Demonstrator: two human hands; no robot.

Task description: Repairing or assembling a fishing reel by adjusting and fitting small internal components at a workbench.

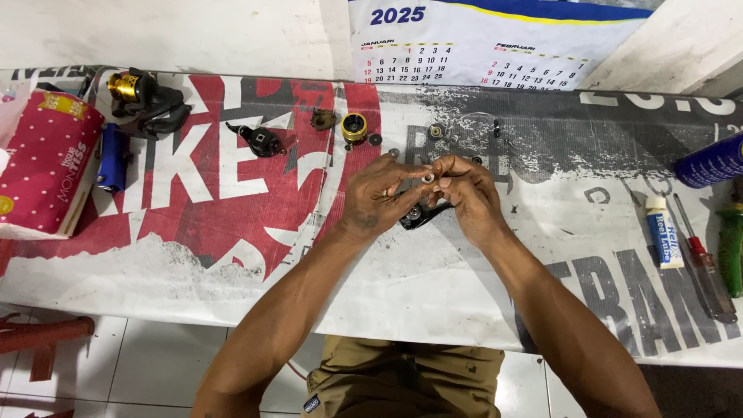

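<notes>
My left hand (377, 197) and my right hand (467, 193) meet over the middle of the table. Together they hold a black reel body part (416, 214) that shows below the fingers. A small pale ring (428, 178) sits pinched at the fingertips of both hands, just above that part. Loose small parts lie on the printed banner (232, 193) behind the hands: a gold spool (354, 127), a brown gear piece (323, 118), a black handle piece (261, 140) and several tiny washers (436, 131).
A black and gold fishing reel (145, 99) and a blue object (113, 158) lie at far left beside a red dotted tissue pack (42, 162). At right are a blue spray can (710, 161), a white lubricant tube (663, 231), a red-handled screwdriver (704, 267) and a green handle (731, 246). A calendar (480, 42) hangs behind.
</notes>
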